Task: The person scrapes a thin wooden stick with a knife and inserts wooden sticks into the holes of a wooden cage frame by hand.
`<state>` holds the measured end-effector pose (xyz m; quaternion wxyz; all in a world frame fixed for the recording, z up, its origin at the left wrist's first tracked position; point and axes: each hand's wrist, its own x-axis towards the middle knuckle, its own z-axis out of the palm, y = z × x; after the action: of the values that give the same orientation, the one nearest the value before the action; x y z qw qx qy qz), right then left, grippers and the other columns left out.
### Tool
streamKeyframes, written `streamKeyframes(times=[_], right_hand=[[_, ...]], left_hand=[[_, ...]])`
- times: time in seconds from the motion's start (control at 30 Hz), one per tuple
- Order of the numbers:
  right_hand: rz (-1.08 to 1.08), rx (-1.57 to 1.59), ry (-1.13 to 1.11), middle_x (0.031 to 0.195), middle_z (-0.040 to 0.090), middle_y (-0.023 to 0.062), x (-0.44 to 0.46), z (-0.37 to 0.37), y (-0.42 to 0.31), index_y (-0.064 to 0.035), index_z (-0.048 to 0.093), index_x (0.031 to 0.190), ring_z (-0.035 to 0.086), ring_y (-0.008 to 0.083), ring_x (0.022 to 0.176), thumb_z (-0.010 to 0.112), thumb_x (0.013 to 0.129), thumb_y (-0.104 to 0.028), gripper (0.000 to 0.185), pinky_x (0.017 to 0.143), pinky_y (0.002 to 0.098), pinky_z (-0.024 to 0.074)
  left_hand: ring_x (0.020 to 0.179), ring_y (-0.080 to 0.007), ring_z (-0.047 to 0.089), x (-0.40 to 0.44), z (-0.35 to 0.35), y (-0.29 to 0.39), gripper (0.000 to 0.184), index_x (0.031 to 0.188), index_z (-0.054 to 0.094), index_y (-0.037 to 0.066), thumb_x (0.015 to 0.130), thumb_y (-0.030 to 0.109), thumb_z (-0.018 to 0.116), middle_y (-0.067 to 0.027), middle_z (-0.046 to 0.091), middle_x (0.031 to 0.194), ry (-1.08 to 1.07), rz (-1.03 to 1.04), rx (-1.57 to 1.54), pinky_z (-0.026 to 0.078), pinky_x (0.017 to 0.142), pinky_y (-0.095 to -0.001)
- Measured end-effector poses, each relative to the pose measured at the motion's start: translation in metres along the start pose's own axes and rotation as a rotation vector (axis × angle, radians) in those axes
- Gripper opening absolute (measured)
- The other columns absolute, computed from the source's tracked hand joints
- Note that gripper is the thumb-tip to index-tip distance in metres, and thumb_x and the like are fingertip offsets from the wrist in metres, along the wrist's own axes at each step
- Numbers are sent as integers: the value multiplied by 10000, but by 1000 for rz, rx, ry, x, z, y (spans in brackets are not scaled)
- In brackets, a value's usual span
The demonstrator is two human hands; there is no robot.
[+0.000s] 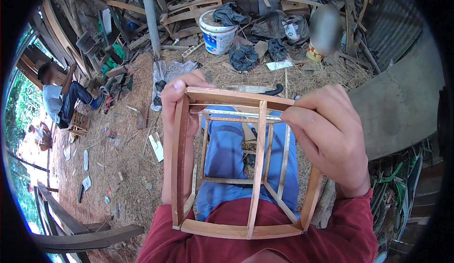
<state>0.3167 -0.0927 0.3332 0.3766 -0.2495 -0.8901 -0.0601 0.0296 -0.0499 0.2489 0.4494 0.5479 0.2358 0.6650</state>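
Observation:
A small box-shaped frame of thin wooden strips [257, 168] is held up before my chest, above my blue trousers. At its upper left corner my left hand [182, 97] is closed round the wood, the thumb on the top edge. My right hand [331, 130] pinches the upper right corner between thumb and fingers. A narrow pale strip with marks like a ruler [236, 115] runs across just below the top bar, its right end at my right fingertips. One strip crosses the front face from top to bottom.
A white bucket [217, 38] and black plastic bags [243, 57] stand ahead on straw-covered ground. A curved-handled tool [272, 91] lies beyond the frame. Another person [59, 92] sits at the left. A large grey sheet [402, 92] is at the right, a curved beam [90, 239] lower left.

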Motion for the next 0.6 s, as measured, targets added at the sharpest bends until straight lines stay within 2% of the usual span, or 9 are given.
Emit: streamKeyframes(times=[0.6], right_hand=[[11, 37, 26, 868, 650, 75, -2, 5, 2, -48, 703, 920, 605, 258, 755, 801, 714, 33, 242, 667, 374, 434]], left_hand=[[548, -101, 422, -1, 0, 0, 620, 885, 743, -91, 964, 475, 503, -72, 525, 689, 18, -5, 1, 245, 462, -254]])
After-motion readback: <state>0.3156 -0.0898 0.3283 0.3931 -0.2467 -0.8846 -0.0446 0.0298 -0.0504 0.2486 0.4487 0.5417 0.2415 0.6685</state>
